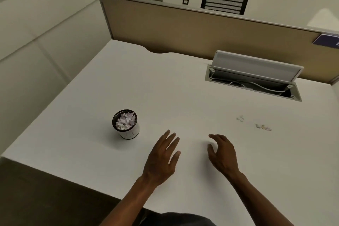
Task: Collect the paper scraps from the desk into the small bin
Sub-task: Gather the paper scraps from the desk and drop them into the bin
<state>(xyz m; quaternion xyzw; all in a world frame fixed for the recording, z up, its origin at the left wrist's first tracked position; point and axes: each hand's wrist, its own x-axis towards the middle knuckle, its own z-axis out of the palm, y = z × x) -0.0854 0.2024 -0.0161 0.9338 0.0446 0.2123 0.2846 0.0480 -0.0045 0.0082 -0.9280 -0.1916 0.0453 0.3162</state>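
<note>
The bin (125,124) stood on the desk (165,82), heaped with paper. Two small scrap clusters (240,118) (263,127) lay well to the bin's right. Both hands hovered empty between bin and scraps: left hand (161,159) fingers spread, right hand (222,154) loosely curled, holding nothing. Best would be the right hand sweeping both clusters together, pinching them, then pressing them down, since the bin looked nearly full.

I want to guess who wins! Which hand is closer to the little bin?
Left. The left hand hovers open just right of the small bin. The right hand is farther right, beyond the left hand, closer to the paper scraps.
</note>
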